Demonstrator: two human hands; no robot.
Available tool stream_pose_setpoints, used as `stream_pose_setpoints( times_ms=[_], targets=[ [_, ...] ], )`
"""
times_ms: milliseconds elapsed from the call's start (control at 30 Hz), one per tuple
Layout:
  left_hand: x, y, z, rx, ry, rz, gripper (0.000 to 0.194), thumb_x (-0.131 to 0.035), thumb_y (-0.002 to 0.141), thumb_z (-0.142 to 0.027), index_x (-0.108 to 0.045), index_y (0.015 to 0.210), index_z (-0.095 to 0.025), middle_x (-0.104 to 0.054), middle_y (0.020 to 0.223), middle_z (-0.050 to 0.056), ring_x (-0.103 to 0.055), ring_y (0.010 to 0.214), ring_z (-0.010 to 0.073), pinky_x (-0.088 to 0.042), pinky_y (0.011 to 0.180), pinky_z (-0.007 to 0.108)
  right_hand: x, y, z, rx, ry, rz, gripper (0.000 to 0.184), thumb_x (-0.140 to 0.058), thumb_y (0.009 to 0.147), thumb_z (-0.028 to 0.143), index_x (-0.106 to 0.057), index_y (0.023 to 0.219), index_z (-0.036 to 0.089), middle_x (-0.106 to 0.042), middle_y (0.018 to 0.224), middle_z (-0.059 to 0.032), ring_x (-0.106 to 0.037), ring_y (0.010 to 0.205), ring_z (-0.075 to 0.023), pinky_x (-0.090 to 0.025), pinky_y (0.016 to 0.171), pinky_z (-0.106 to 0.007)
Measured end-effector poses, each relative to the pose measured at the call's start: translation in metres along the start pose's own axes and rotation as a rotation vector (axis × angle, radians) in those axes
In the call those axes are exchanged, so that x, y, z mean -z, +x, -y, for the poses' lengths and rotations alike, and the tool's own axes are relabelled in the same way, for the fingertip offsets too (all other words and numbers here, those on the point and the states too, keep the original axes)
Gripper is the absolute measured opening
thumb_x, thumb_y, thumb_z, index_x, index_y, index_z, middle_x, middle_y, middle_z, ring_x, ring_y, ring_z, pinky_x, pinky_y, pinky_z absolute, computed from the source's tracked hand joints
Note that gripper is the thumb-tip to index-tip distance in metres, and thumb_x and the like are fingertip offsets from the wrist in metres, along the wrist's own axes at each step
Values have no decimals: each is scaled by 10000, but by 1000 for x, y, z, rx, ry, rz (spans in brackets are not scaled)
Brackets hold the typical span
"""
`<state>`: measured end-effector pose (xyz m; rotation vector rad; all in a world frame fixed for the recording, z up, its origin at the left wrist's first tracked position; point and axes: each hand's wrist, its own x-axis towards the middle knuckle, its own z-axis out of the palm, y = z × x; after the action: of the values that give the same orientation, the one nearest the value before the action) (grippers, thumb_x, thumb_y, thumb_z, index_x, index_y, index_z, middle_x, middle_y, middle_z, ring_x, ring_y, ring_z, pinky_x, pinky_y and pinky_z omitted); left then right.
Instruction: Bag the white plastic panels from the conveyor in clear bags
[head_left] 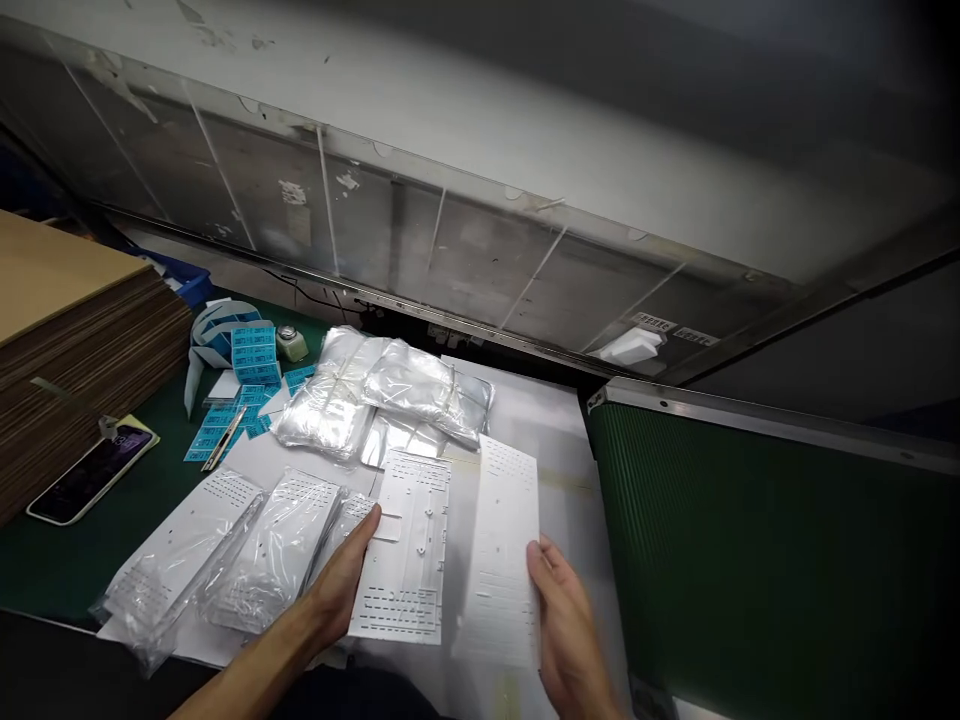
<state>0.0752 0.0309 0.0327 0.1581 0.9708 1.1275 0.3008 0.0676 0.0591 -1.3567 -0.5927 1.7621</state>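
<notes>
My left hand (341, 585) is closed on the left edge of a white slotted plastic panel (409, 550), whose ribbed side with small posts faces me. In my right hand (566, 620) is a second white panel (504, 540), gripped by its right edge. It has rows of slots near its top, and its lower part is slightly blurred. The two panels are held side by side, apart, above the white-covered table. Just left of my left hand lie bagged white panels (281, 535) in clear plastic, and another bagged stack (184, 545) lies farther left.
Bundles of clear plastic bags (330, 400) lie behind the panels. Blue label sheets (255, 355), tweezers (225, 438), a small glass bottle (291, 343) and a phone (94, 475) are at left, beside stacked cardboard (82, 340). A green conveyor belt (780, 560) runs at right.
</notes>
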Motion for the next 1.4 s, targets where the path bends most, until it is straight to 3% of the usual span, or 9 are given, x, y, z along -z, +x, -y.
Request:
stream_pose_setpoints(
  times_ms=[200, 300, 367, 467, 600, 767, 900, 1033, 1400],
  targets=[
    [-26, -10, 9, -84, -2, 89, 571, -600, 802, -417, -429, 1306, -212, -627, 1174, 113, -582, 1071, 285, -456, 914, 433, -40, 3, -55, 149, -304, 23, 572, -568, 788, 514, -458, 1247, 191, -544, 1251, -110, -530, 1120, -272, -476, 889, -375],
    [-22, -6, 25, -120, 74, 71, 605, -650, 767, -322, -409, 1305, -190, -635, 1143, 130, -602, 1031, 287, -476, 880, 430, -41, 7, -85, 185, -365, -56, 765, -626, 712, 552, -337, 1329, 203, -432, 1366, -127, -460, 1203, -286, -444, 938, -389],
    [-11, 4, 37, -133, 228, 49, 547, -602, 795, -361, -428, 1281, -180, -639, 1128, 135, -616, 998, 281, -496, 843, 420, -32, 13, -97, 104, -291, 66, 812, -610, 706, 574, -303, 1355, 194, -496, 1312, -143, -523, 1134, -303, -477, 878, -421],
    [13, 33, 49, -266, 777, -85, 474, -481, 852, -444, -466, 1230, -158, -655, 1075, 127, -637, 932, 245, -526, 765, 363, -6, 27, -101, 111, -318, 147, 760, -602, 711, 562, -379, 1321, 167, -594, 1196, -141, -568, 1070, -312, -476, 864, -426],
    [35, 93, 35, -476, 1282, -255, 393, -321, 919, -414, -496, 1179, -177, -626, 1066, 99, -597, 954, 202, -494, 800, 341, 34, 47, -102, 195, -715, -162, 763, -510, 770, 570, -259, 1401, 223, -541, 1273, -115, -545, 1103, -306, -440, 902, -406],
    [33, 174, -2, -525, 1673, -160, 239, -474, 892, -336, -588, 997, -154, -605, 1028, 66, -551, 1000, 215, -428, 892, 445, 68, 66, -135, 304, -1222, -187, 570, -278, 885, 392, -151, 1435, 315, -586, 1136, -88, -605, 931, -276, -479, 722, -377],
    [32, 209, -12, -457, 1911, -116, 278, -569, 845, -345, -572, 1039, -147, -591, 1069, 68, -572, 957, 211, -470, 840, 439, 78, 72, -165, 387, -1386, -184, 538, -180, 906, 299, -120, 1441, 301, -576, 974, -84, -602, 765, -238, -463, 581, -326],
    [37, 211, -12, -429, 2021, -112, 263, -540, 865, -340, -570, 1050, -155, -592, 1075, 68, -578, 947, 202, -484, 827, 423, 84, 73, -170, 493, -1373, -240, 535, -206, 919, 373, -80, 1437, 325, -537, 1071, -92, -602, 772, -233, -471, 552, -318],
    [44, 203, -16, -431, 1972, -146, 261, -534, 870, -332, -567, 1057, -154, -594, 1069, 68, -584, 933, 197, -493, 814, 414, 83, 82, -150, 522, -1310, -84, 559, -228, 918, 411, -59, 1444, 322, -525, 1204, -82, -611, 852, -233, -502, 562, -312]
  ],
)
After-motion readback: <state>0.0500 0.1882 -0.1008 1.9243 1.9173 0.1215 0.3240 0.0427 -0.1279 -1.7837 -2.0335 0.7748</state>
